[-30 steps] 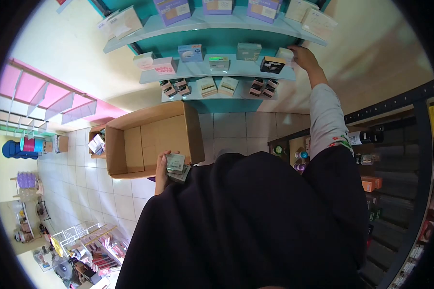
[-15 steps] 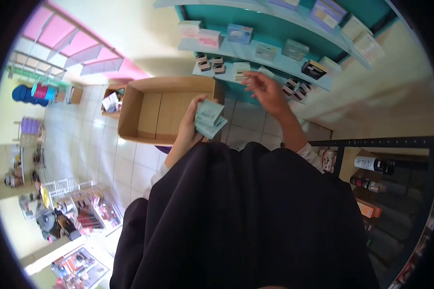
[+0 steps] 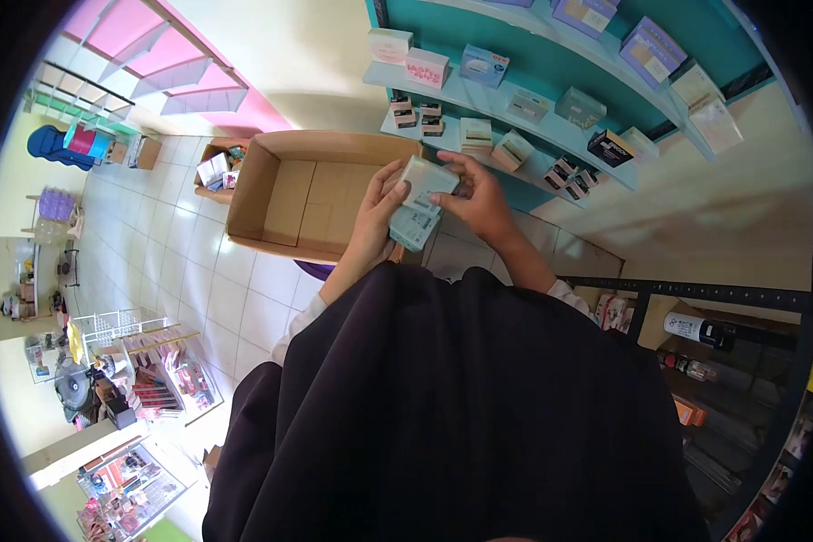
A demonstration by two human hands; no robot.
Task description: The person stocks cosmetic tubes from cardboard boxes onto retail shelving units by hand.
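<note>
Two small pale-green boxes, an upper box (image 3: 429, 179) and a lower box (image 3: 413, 226), are held one against the other in front of my body. My left hand (image 3: 377, 215) wraps round them from the left, its thumb on the upper box. From the right, my right hand (image 3: 481, 203) grips the upper box, thumb on its face and fingers behind. Just beyond my left hand stands a large open cardboard box (image 3: 247, 191), its visible bottom bare.
Teal-backed wall shelves (image 3: 542, 129) with several small cartons run along the far right. A dark metal rack (image 3: 723, 296) holding bottles stands at right. Beyond the cardboard box sits a smaller filled carton (image 3: 210, 191). Tiled floor (image 3: 176, 244) extends left.
My right hand has come down from near the shelf to the pale-green boxes and now grips the upper one. My left hand has shifted slightly right with them.
</note>
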